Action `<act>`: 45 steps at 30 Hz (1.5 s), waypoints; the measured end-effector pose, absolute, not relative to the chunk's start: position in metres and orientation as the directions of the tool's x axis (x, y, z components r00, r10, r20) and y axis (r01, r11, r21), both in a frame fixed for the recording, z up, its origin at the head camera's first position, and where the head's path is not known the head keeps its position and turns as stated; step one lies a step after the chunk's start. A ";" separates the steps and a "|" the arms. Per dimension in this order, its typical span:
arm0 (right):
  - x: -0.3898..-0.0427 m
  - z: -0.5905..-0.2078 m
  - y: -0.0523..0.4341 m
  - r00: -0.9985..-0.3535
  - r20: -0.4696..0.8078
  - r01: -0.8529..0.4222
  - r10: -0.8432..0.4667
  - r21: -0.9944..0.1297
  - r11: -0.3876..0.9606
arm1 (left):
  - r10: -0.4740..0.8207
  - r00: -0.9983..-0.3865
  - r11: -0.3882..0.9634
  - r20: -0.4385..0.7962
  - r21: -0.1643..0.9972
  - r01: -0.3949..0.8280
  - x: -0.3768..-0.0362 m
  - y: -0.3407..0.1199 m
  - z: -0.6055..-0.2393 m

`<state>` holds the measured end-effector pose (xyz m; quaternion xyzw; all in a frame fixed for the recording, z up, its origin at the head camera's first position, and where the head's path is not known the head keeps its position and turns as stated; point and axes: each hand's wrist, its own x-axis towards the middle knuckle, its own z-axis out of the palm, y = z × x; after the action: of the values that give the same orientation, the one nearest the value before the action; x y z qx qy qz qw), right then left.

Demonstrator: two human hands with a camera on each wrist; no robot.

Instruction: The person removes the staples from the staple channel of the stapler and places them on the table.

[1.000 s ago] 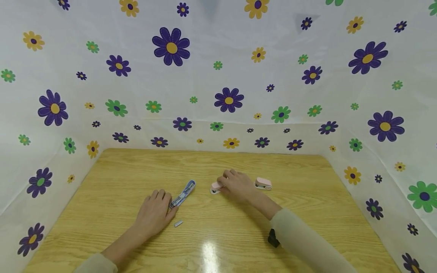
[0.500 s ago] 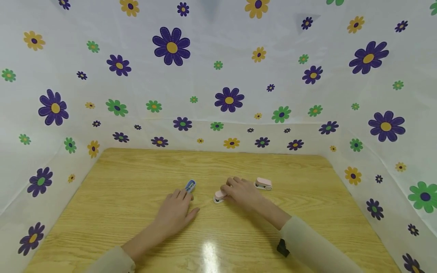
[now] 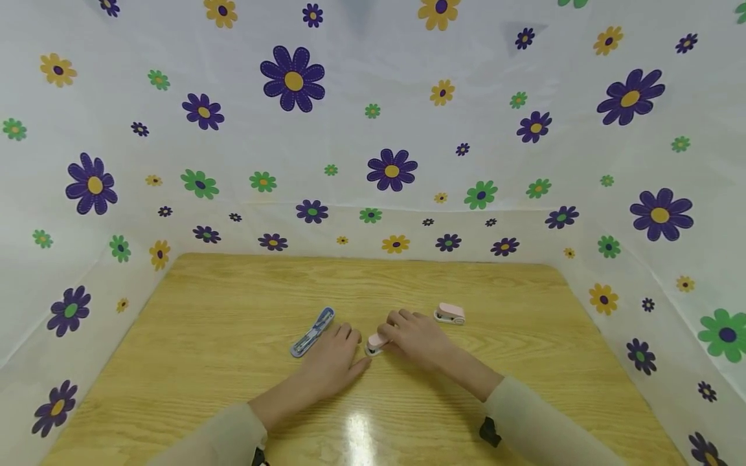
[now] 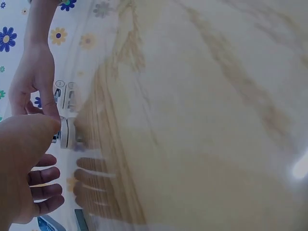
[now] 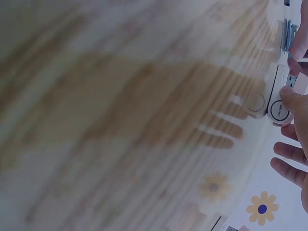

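Observation:
A small pink stapler (image 3: 373,343) lies at the middle of the wooden table (image 3: 204,336). My right hand (image 3: 389,330) grips it from the right, fingers curled over its top. The right wrist view shows the thumb on the stapler's white round end (image 5: 279,109). My left hand (image 3: 350,343) lies flat on the table just left of it, fingers relaxed. Its thumb side is up against the stapler's end (image 4: 67,132). A blue stapler (image 3: 313,331), opened out flat, lies beside the left fingers, untouched.
A second pink stapler (image 3: 450,314) stands behind the right hand. A white sheet with flower prints (image 3: 390,171) walls the table on three sides. A bright glare spot (image 3: 357,432) sits near the front edge between my forearms.
My left hand has left the blue stapler and slid right up to the pink one. My right hand has drawn the pink stapler a little nearer. The small staple strip is out of sight.

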<state>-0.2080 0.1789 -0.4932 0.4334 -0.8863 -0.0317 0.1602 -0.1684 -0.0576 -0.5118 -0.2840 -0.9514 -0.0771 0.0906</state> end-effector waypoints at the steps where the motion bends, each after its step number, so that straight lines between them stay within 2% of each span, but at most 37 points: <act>1: -0.207 -0.493 0.179 -0.569 0.263 -0.759 -0.779 0.196 0.620 | 0.533 -0.819 0.826 0.215 0.078 0.558 -0.169 -0.056 -0.512; 4: -0.204 -0.492 0.181 -0.558 0.277 -0.762 -0.783 0.203 0.615 | 0.560 -0.798 0.816 0.224 0.021 0.578 -0.171 -0.052 -0.513; 8: -0.203 -0.492 0.181 -0.550 0.292 -0.762 -0.782 0.207 0.613 | 0.562 -0.790 0.813 0.246 0.010 0.582 -0.176 -0.047 -0.516; 17: -0.204 -0.495 0.181 -0.535 0.293 -0.772 -0.793 0.212 0.599 | 0.537 -0.812 0.824 0.230 0.065 0.563 -0.177 -0.042 -0.519; 26: -0.211 -0.490 0.174 -0.484 0.280 -0.770 -0.829 0.314 0.556 | 0.513 -0.821 0.828 0.249 0.107 0.550 -0.178 -0.042 -0.522; 33: -0.216 -0.491 0.175 -0.444 0.255 -0.763 -0.859 0.395 0.512 | 0.520 -0.811 0.823 0.269 0.095 0.560 -0.177 -0.042 -0.523; 36: -0.218 -0.489 0.174 -0.431 0.229 -0.777 -0.873 0.399 0.488 | 0.508 -0.814 0.830 0.282 0.091 0.550 -0.176 -0.042 -0.524; 45: -0.216 -0.484 0.175 -0.443 0.184 -0.797 -0.877 0.368 0.480 | 0.506 -0.806 0.826 0.306 0.097 0.555 -0.174 -0.041 -0.523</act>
<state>-0.2164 0.1752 -0.4844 0.4971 -0.8418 -0.1141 0.1769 -0.1737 -0.0408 -0.5226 -0.2806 -0.9459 -0.0913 0.1347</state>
